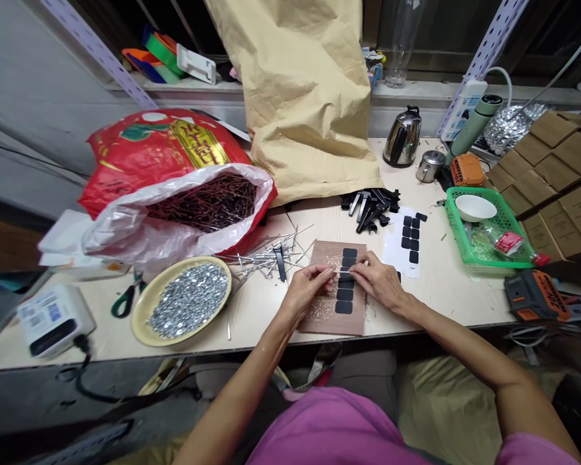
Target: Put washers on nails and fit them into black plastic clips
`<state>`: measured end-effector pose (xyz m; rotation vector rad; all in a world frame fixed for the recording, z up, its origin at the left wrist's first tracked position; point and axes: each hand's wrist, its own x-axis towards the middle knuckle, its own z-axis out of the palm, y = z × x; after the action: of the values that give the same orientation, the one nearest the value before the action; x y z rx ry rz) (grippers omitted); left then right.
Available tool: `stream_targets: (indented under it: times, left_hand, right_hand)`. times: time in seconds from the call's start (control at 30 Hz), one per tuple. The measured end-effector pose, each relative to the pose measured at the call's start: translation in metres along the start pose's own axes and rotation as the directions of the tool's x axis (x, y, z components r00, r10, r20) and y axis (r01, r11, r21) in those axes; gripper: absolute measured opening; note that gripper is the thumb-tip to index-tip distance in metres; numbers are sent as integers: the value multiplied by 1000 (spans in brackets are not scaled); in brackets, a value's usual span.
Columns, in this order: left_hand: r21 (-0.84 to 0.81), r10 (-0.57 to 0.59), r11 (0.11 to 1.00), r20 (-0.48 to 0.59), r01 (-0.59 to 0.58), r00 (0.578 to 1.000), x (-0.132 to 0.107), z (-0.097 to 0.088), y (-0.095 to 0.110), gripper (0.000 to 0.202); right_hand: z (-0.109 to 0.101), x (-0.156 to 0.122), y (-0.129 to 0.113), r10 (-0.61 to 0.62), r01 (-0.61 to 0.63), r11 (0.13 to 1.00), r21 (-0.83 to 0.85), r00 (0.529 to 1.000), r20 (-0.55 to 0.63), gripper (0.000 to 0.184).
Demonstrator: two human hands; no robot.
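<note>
Over a brown board (319, 323) at the table's front edge, my left hand (310, 287) and my right hand (380, 281) face each other with fingertips pinched. A thin pale line shows between them, but what they hold is too small to make out. Under and around the fingertips runs a column of black rounded pads (344, 294) on the board. Pale crumbs are scattered left of the pads. Right of the board, a white sheet (392, 252) carries more black pads (410, 232). Several metal rods (261, 257) and one black clip-like piece (280, 261) lie to the left.
At left are a yellow bowl of small metal pieces (140, 323), scissors (126, 300) and an open red sack (169, 145) of dark rods. Black parts (372, 208) lie behind. A green basket (489, 263), a kettle (403, 139) and a power tool (537, 294) stand at right.
</note>
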<state>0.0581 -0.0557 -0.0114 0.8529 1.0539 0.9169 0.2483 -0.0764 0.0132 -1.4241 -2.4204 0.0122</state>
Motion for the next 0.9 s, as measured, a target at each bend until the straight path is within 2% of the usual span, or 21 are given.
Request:
stream_targets:
  times: [0.07, 0.1, 0.17, 0.2, 0.27, 0.33, 0.47, 0.57, 0.63, 0.7, 0.73, 0.77, 0.83, 0.87, 0.9]
  left_hand:
    - [218, 182, 962, -49, -167, 982, 4, -3, -9, 37]
    - [349, 296, 901, -58, -259, 953, 6, -6, -14, 35]
    - [574, 481, 716, 6, -397, 876, 9, -11, -25, 35]
    - [649, 526, 622, 68, -438, 848, 11, -14, -31, 36]
    - [735, 549, 474, 183, -485, 815, 14, -19, -44, 39]
    - [776, 530, 384, 259, -501, 808, 17, -23, -55, 44]
    - [800, 508, 314, 314, -512, 802, 19, -27, -66, 48]
    - [800, 526, 290, 326, -526, 786, 19, -28, -68, 47]
    - [799, 537, 281, 327, -531, 777, 19, -28, -69, 47]
    - [799, 547, 274, 328, -535, 770, 19, -28, -70, 47]
    - [800, 553, 269, 327, -536, 766, 20, -28, -70, 46]
    - [801, 560, 263, 327, -537, 761, 20, -28, -71, 46]
    - [805, 567, 251, 328, -538, 755, 20, -28, -71, 46]
    - [807, 568, 247, 328, -536, 755, 20, -28, -71, 46]
    - [809, 564, 246, 329, -534, 757, 19, -28, -71, 46]
  right_hand:
    - [0, -1, 12, 62, -62, 998, -17, 998, 20, 22]
    - [1, -2, 19, 88, -87, 996, -36, 996, 32, 21]
    - [4, -1, 30, 120, -116, 991, -64, 991, 56, 20]
    - [6, 0, 35, 120, -115, 991, -70, 991, 64, 20]
    - [9, 5, 43, 85, -79, 993, -87, 994, 65, 22]
    - [10, 14, 51, 24, -15, 990, -140, 998, 65, 23]
    - [10, 30, 63, -71, 100, 954, -284, 991, 112, 26]
    - [13, 19, 57, -152, 187, 933, -307, 979, 132, 31]
    - [16, 1, 45, -336, 361, 905, -226, 931, 141, 33]
    - [17, -14, 34, -565, 580, 807, -110, 813, 140, 29]
    - [17, -17, 32, -617, 630, 772, -81, 774, 138, 27]
    - [16, -16, 32, -593, 605, 791, -87, 794, 131, 27]
    - [13, -8, 38, -378, 394, 902, -174, 918, 120, 32]
    - [12, -3, 41, -270, 290, 933, -215, 955, 119, 35]
    - [12, 0, 42, -212, 240, 943, -232, 967, 137, 38]
